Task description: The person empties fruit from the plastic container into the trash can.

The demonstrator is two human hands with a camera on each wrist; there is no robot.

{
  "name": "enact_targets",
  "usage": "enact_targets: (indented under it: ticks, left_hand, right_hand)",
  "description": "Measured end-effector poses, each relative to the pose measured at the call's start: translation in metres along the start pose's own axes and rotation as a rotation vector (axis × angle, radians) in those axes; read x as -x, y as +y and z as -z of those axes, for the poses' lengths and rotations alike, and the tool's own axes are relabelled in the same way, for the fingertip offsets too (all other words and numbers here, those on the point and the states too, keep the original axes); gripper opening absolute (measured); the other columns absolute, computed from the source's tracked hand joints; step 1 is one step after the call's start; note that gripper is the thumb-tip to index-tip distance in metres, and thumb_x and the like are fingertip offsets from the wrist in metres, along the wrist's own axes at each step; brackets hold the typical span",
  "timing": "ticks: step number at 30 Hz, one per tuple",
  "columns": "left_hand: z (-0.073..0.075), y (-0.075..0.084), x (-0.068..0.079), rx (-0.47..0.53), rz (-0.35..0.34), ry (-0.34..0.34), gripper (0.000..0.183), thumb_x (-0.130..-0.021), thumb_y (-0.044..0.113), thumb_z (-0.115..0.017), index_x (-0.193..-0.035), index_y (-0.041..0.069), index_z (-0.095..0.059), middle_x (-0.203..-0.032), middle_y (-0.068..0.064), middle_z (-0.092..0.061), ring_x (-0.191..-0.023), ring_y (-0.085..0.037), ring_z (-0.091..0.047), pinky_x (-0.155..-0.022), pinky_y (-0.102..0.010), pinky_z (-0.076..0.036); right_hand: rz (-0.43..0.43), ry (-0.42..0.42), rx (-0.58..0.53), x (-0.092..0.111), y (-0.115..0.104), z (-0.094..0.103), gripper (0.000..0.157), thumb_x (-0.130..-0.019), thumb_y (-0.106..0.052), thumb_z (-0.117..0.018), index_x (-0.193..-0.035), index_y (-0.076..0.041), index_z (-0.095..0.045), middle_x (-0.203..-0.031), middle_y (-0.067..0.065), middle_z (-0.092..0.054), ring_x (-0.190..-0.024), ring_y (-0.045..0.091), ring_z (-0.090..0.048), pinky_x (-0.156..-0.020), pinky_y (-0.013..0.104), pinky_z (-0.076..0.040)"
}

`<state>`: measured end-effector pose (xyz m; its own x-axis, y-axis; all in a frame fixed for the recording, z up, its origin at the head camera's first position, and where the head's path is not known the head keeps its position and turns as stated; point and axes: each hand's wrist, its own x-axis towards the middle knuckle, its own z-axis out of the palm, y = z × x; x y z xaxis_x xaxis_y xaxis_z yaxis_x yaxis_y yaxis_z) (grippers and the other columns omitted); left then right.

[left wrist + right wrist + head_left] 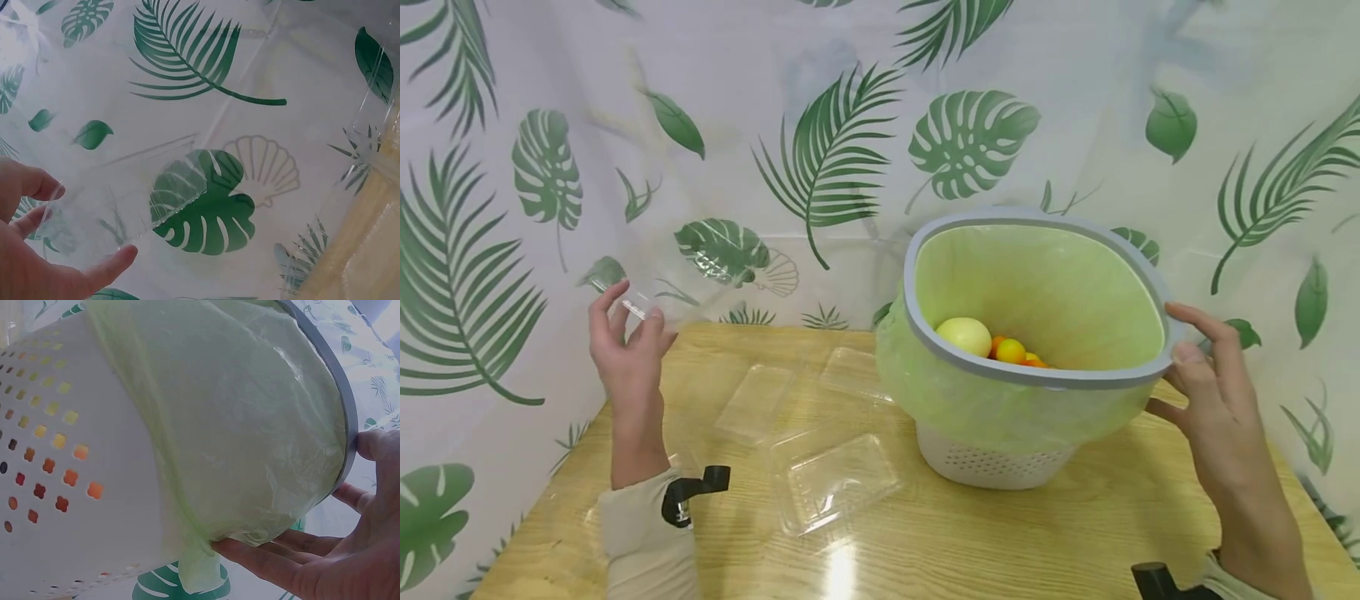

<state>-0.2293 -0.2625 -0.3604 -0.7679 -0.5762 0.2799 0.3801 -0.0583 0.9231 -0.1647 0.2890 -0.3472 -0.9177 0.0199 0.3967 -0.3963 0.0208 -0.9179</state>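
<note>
My left hand (634, 358) is raised at the left, thumb and fingers holding a clear plastic container (134, 200) by its edges. Its see-through walls make its full outline faint against the patterned sheet. On the right, my right hand (1221, 400) grips the grey rim (1172, 333) of a white perforated trash bin (992, 462). A light green bag (219, 419) lines the bin and folds down over its outside. Inside lie a pale yellow round fruit (966, 336) and several smaller orange and yellow fruits (1011, 351), partly hidden by the rim.
Several clear plastic containers (842, 483) lie on the wooden table (760, 558), left of the bin and near my left forearm. Behind the table hangs a white sheet (730, 100) with green leaf prints, close to the table's back edge.
</note>
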Motion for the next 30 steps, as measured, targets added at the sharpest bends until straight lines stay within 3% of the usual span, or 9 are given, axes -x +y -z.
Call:
enact_targets:
  ticks: [5, 7, 14, 20, 23, 26, 30]
  left_hand:
    - [0.01, -0.012, -0.009, -0.006, 0.164, 0.084, 0.048, -0.098, 0.006, -0.06, -0.141, 0.026, -0.052, -0.162, -0.016, -0.022, -0.147, -0.023, -0.027, -0.079, -0.026, -0.059]
    - [0.014, -0.018, -0.012, -0.024, 0.205, 0.099, 0.048, -0.099, 0.007, -0.06, -0.142, 0.026, -0.05, -0.163, -0.016, -0.021, -0.148, -0.024, -0.026, -0.08, -0.027, -0.059]
    - [0.02, -0.035, -0.019, -0.053, 0.348, 0.076, 0.052, -0.104, 0.012, -0.051, -0.151, 0.028, -0.035, -0.168, -0.016, -0.009, -0.15, -0.021, -0.023, -0.107, -0.046, -0.048]
    - [0.025, -0.045, -0.024, -0.117, 0.388, 0.096, 0.056, -0.103, 0.011, -0.049, -0.154, 0.023, -0.03, -0.169, -0.012, 0.0, -0.14, -0.024, -0.033, -0.106, -0.046, -0.049]
    - [0.031, -0.052, -0.027, -0.048, 0.438, 0.101, 0.058, -0.101, 0.006, -0.047, -0.153, 0.024, -0.029, -0.165, -0.009, -0.002, -0.128, -0.019, -0.035, -0.11, -0.051, -0.043]
    - [0.039, -0.058, -0.029, 0.018, 0.504, 0.115, 0.059, -0.101, 0.005, -0.046, -0.153, 0.026, -0.027, -0.161, -0.008, -0.007, -0.129, -0.019, -0.032, -0.115, -0.056, -0.035]
    - [0.046, -0.063, -0.028, 0.008, 0.538, 0.124, 0.06, -0.102, 0.005, -0.045, -0.155, 0.026, -0.027, -0.168, -0.009, -0.003, -0.148, -0.023, -0.017, -0.117, -0.061, -0.029]
  right_hand:
    - [0.008, -0.002, 0.016, -0.001, -0.002, -0.002, 0.048, -0.11, -0.017, -0.038, -0.159, -0.016, -0.034, -0.152, 0.01, -0.035, -0.128, 0.014, -0.056, -0.076, 0.02, -0.056]
    - [0.012, -0.002, 0.014, -0.001, -0.003, -0.002, 0.048, -0.11, -0.017, -0.037, -0.159, -0.016, -0.034, -0.152, 0.01, -0.035, -0.128, 0.014, -0.056, -0.075, 0.02, -0.056]
    - [0.02, 0.02, 0.054, -0.003, -0.004, 0.003, 0.048, -0.111, -0.019, -0.038, -0.158, -0.017, -0.034, -0.149, 0.008, -0.036, -0.131, 0.017, -0.055, -0.074, 0.018, -0.055]
    - [0.015, 0.033, 0.062, 0.001, -0.002, 0.004, 0.049, -0.11, -0.019, -0.037, -0.159, -0.017, -0.033, -0.149, 0.008, -0.037, -0.135, 0.023, -0.052, -0.074, 0.016, -0.054]
    - [0.018, 0.032, 0.04, 0.001, -0.001, 0.002, 0.048, -0.11, -0.019, -0.038, -0.158, -0.017, -0.034, -0.149, 0.009, -0.037, -0.13, 0.018, -0.055, -0.074, 0.018, -0.054]
    - [0.015, 0.02, 0.018, 0.001, 0.0, 0.0, 0.048, -0.11, -0.018, -0.038, -0.158, -0.017, -0.034, -0.151, 0.009, -0.035, -0.13, 0.017, -0.055, -0.075, 0.019, -0.055]
    - [0.011, 0.008, 0.027, 0.001, 0.002, -0.002, 0.048, -0.111, -0.019, -0.037, -0.158, -0.017, -0.034, -0.151, 0.009, -0.037, -0.131, 0.017, -0.055, -0.075, 0.018, -0.055]
